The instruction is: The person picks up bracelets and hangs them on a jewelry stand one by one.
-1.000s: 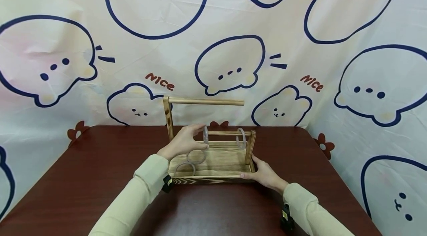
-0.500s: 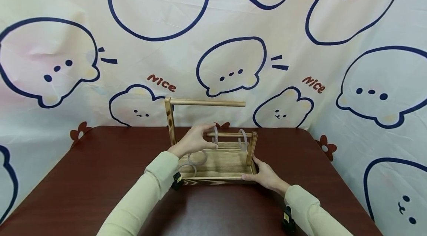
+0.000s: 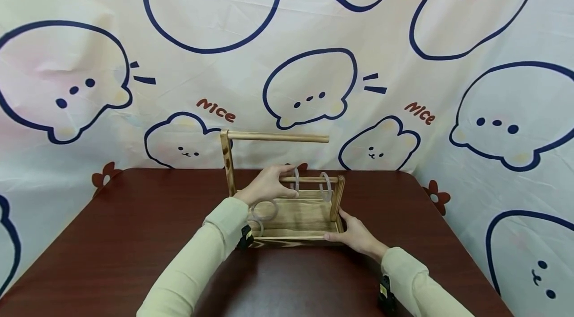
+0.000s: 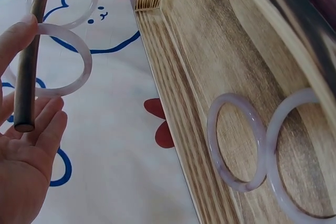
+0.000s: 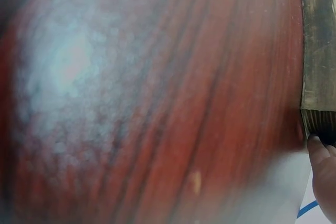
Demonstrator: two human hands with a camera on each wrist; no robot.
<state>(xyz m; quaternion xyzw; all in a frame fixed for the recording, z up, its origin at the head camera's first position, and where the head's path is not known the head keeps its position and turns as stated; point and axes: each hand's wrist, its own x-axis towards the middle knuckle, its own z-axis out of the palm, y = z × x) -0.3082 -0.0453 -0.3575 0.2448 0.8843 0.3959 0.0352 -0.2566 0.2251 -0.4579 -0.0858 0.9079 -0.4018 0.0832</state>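
Observation:
My left hand [image 3: 266,185] pinches a pale lavender bangle [image 4: 88,66] between thumb and fingers. The bangle encircles the lower rod [image 4: 26,82] of a wooden stand, whose free end points toward my palm. A second bangle [image 3: 326,187] hangs on the same rod, near the right post [image 3: 337,198]. Two more bangles lie in the stand's tray [image 3: 305,217]: one bangle [image 4: 236,142] rests beside another bangle [image 4: 275,129], partly cut off in the left wrist view. My right hand [image 3: 358,234] grips the tray's front right corner, thumb on the front edge.
The stand's taller left post [image 3: 227,162] carries an upper rod [image 3: 278,136] that extends right, above my left hand. Under everything is a dark red-brown table [image 3: 157,217]. A patterned cloth [image 3: 309,18] with cartoon outlines hangs behind and at both sides.
My left hand has moved right with its bangle, along the lower rod toward the bangle by the right post. The right hand keeps its grip on the tray corner.

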